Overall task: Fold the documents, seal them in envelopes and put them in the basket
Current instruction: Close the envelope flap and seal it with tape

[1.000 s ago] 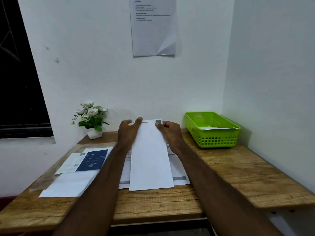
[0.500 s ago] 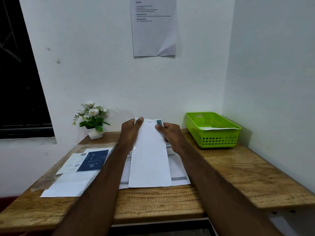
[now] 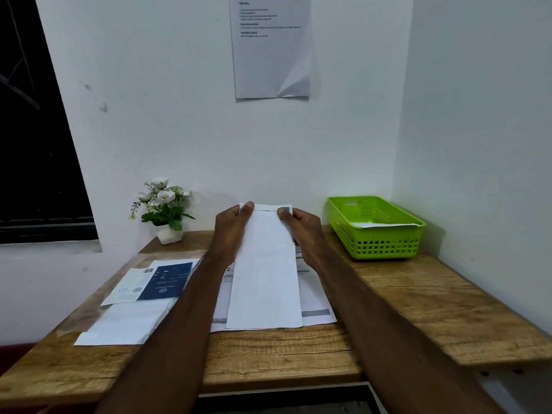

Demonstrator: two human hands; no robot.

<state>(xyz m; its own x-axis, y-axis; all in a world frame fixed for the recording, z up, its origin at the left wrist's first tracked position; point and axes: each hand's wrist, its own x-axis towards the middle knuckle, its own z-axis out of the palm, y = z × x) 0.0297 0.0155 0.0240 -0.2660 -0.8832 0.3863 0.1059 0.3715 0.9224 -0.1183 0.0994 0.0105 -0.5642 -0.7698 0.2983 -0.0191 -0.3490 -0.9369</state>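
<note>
A long white folded document point(image 3: 265, 282) stands tilted over the middle of the wooden table point(image 3: 418, 309), its near edge resting on a printed sheet point(image 3: 315, 306). My left hand point(image 3: 231, 231) pinches its far left corner and my right hand point(image 3: 303, 231) pinches its far right corner. A narrow strip with a blue mark shows at the far edge behind the fold. The green basket point(image 3: 373, 243) sits at the back right by the wall with a white envelope point(image 3: 379, 225) lying inside it.
On the left of the table lie a white envelope or sheet point(image 3: 125, 324) and a blue-and-white leaflet point(image 3: 155, 283) on top of it. A small potted white flower point(image 3: 164, 213) stands at the back left. A paper notice point(image 3: 271, 46) hangs on the wall.
Both hands have lifted the far end of the folded document a little higher and toward the wall. Its near edge stays on the printed sheet.
</note>
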